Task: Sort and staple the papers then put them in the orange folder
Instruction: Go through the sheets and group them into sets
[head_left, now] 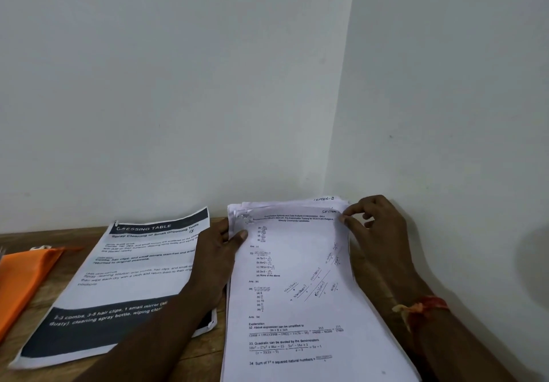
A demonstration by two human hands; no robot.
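A thick stack of printed maths papers (300, 286) lies on the wooden table (26, 234) against the wall corner. My left hand (221, 248) rests on the stack's upper left edge, thumb pressed on the top sheet. My right hand (375, 227) pinches the top sheet's upper right corner between thumb and fingertips. To the left lies a second sheaf with a dark "Dressing Table" header (139, 280), partly under my left forearm. The orange folder (23, 277) sits at the far left edge, cut off by the frame. No stapler is visible.
White walls meet in a corner right behind the stack and close off the right side. A small metallic object (2, 251) pokes in at the left edge above the folder. Bare wood shows between the folder and the left sheaf.
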